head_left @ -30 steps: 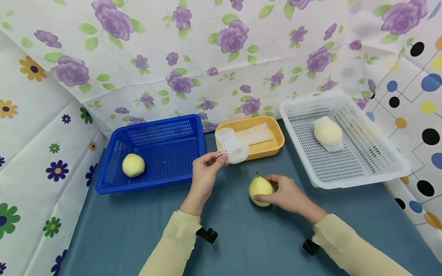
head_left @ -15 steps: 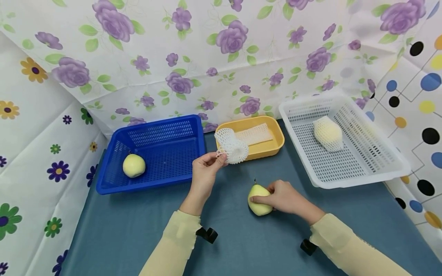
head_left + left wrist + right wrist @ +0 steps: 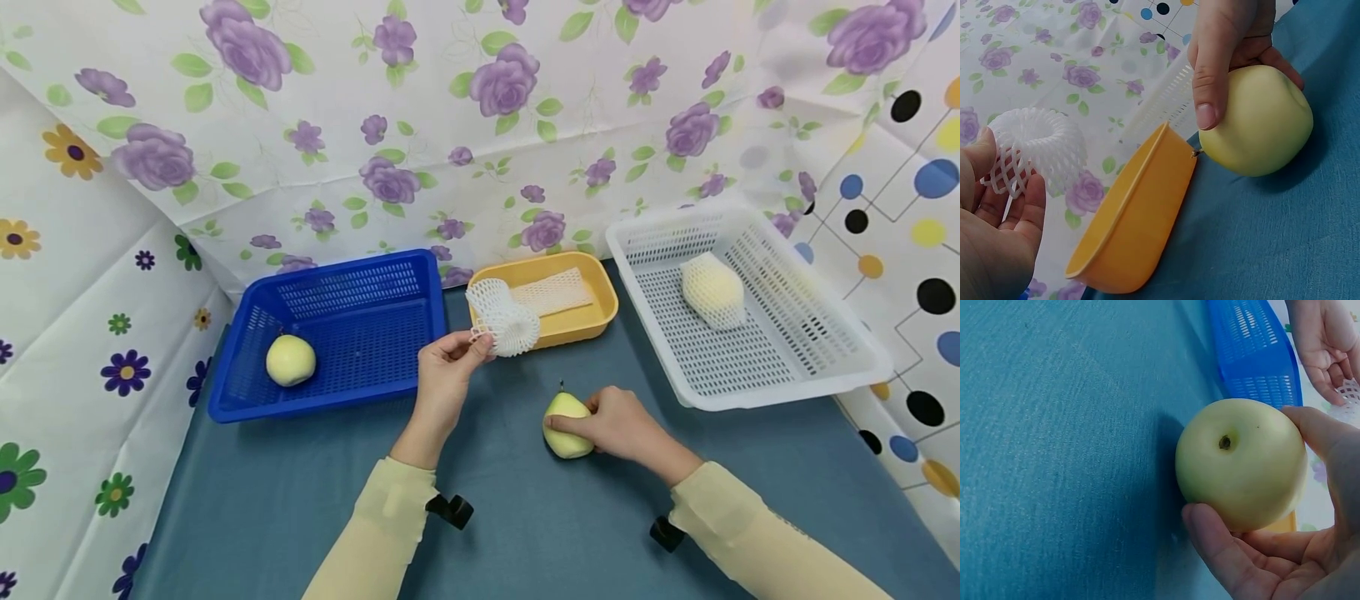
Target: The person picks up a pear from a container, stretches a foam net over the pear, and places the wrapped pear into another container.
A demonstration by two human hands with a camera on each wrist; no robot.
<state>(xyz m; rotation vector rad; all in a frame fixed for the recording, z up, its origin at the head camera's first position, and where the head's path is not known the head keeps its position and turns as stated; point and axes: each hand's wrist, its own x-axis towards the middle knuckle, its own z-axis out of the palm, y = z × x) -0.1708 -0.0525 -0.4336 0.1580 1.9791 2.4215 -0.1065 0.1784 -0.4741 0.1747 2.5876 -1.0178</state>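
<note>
In the head view my left hand (image 3: 447, 367) pinches the edge of a white foam fruit net (image 3: 508, 321) in front of the yellow tray (image 3: 573, 333). The left wrist view shows that net (image 3: 1047, 147) between thumb and fingers, its folded end rounded and upward. My right hand (image 3: 626, 427) grips a pale green pear (image 3: 567, 437) over the table, thumb on the near side, stem pointing away. From the right wrist the bottom of the pear (image 3: 1241, 465) faces the camera. Net and pear are apart.
A blue basket (image 3: 322, 408) at left holds another pear (image 3: 291, 360). The white basket (image 3: 787, 396) at right holds a pear in a foam net (image 3: 712, 292). More flat netting (image 3: 553, 292) lies in the yellow tray. Patterned cloth walls (image 3: 450, 125) stand behind the blue-green table (image 3: 300, 500).
My right hand lowered the pear a little toward me, then raised it slightly, and the pear's tilt shifted. The left hand and its foam net have stayed in place.
</note>
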